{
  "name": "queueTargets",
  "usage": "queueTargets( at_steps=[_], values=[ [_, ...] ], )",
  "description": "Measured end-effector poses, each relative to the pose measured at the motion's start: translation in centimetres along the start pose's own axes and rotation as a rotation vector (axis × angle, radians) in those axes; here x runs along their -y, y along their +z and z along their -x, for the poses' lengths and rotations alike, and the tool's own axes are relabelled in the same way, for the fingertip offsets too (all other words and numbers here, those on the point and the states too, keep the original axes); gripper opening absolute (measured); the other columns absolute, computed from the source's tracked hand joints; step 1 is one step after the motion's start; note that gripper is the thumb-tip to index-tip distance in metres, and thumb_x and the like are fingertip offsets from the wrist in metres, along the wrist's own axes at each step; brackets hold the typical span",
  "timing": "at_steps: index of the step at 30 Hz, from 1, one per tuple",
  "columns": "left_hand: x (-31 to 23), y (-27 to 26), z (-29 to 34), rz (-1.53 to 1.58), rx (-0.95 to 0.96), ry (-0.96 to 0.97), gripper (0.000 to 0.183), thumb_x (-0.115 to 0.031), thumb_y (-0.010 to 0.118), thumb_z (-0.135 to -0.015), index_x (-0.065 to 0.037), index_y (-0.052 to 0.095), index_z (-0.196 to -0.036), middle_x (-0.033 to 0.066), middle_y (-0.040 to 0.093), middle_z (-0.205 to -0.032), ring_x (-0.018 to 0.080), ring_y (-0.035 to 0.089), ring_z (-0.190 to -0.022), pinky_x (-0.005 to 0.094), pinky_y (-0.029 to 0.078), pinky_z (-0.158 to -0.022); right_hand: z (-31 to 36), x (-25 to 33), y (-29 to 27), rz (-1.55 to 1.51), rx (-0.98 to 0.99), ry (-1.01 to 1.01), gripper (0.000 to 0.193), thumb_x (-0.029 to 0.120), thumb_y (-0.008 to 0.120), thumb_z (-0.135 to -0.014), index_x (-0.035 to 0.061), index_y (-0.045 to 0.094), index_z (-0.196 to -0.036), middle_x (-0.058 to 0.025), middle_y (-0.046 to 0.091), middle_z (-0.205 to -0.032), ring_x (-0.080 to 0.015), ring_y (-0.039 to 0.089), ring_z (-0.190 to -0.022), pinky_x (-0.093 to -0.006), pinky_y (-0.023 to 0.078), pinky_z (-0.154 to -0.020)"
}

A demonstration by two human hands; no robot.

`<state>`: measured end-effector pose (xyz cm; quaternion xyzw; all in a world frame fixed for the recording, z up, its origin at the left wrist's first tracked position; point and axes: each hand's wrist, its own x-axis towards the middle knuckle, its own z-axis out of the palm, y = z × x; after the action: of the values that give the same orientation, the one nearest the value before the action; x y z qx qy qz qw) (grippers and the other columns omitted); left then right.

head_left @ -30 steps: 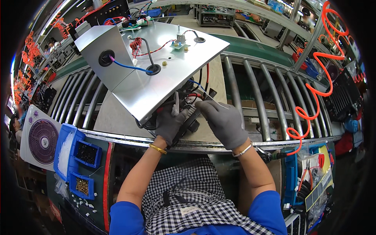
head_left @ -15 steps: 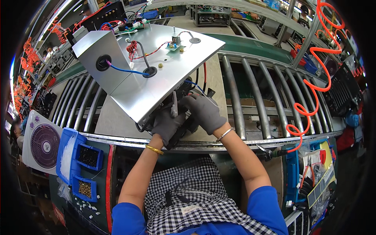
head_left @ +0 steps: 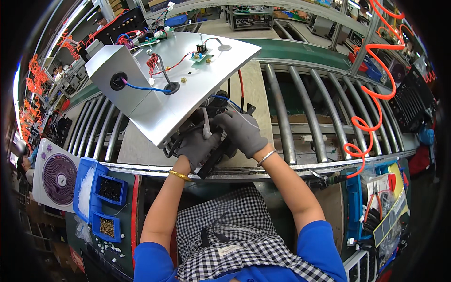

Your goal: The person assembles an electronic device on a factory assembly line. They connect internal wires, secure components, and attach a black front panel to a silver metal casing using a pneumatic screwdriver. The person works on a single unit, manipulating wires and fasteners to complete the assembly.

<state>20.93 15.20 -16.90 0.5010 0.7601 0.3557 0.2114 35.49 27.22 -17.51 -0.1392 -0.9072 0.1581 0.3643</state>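
Observation:
A silver sheet-metal panel (head_left: 188, 101) with a raised box-shaped part tilts over the work board. Blue and twisted red wires (head_left: 151, 62) and a small circuit board (head_left: 201, 57) sit on it. Below its right edge is a black assembly (head_left: 213, 157) with wires. My left hand (head_left: 199, 144), grey-gloved, is closed at this assembly, beside a light grey sleeved lead (head_left: 206, 123). Close by on its right, my right hand (head_left: 242, 133), also gloved, has its fingers curled in among the wires. What either set of fingertips grips is hidden.
Metal rollers (head_left: 307, 110) flank the board (head_left: 257, 94). On the left stand a purple-white fan (head_left: 60, 180) and blue bins of black (head_left: 110, 189) and brass-coloured small parts (head_left: 107, 227). A coiled orange hose (head_left: 366, 123) hangs at right, above a blue tool tray (head_left: 354, 204).
The panel and black assembly appear slightly further left in the picture, as the whole view has shifted a little. Both hands stay at the assembly, with little change in their grip.

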Motion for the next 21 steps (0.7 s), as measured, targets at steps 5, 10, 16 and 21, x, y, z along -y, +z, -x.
queueTargets(
  at_steps=[5,10,16,21],
  values=[
    [-0.1,0.4,0.1,0.178,-0.008,0.007,0.036,-0.031,0.072,-0.085,-0.001,0.068,-0.105,0.0082,0.071,-0.088,0.0176,0.065,-0.076,0.0338,0.053,-0.072,0.2,-0.1,0.0,-0.029,-0.054,-0.004,0.018,0.015,0.061,-0.088,0.0140,0.065,-0.106,-0.0076,0.067,-0.092,-0.0285,0.066,-0.082,-0.0388,0.053,-0.069],
    [1.2,1.6,0.5,0.389,-0.089,0.034,0.033,-0.027,0.071,-0.085,-0.003,0.068,-0.108,0.0067,0.070,-0.090,0.0155,0.064,-0.080,0.0324,0.052,-0.074,1.8,0.7,0.1,-0.096,-0.267,-0.006,0.025,0.019,0.068,-0.084,0.0117,0.064,-0.108,-0.0091,0.067,-0.097,-0.0288,0.066,-0.086,-0.0376,0.053,-0.073],
    [0.8,1.9,0.8,0.527,-0.060,-0.085,0.027,-0.018,0.072,-0.085,-0.004,0.068,-0.108,0.0031,0.068,-0.088,0.0101,0.062,-0.073,0.0271,0.050,-0.066,4.2,2.8,0.2,0.153,-0.081,0.136,0.035,0.032,0.075,-0.077,0.0062,0.067,-0.099,-0.0118,0.063,-0.113,-0.0342,0.055,-0.115,-0.0468,0.048,-0.090],
    [-0.9,0.4,1.8,0.485,0.049,-0.155,0.033,-0.033,0.068,-0.087,-0.003,0.067,-0.099,0.0018,0.065,-0.082,0.0106,0.059,-0.071,0.0280,0.049,-0.062,3.3,2.6,2.1,0.149,0.054,0.274,0.030,0.030,0.072,-0.077,0.0071,0.068,-0.096,-0.0123,0.062,-0.113,-0.0342,0.053,-0.117,-0.0469,0.047,-0.090]
  ],
)
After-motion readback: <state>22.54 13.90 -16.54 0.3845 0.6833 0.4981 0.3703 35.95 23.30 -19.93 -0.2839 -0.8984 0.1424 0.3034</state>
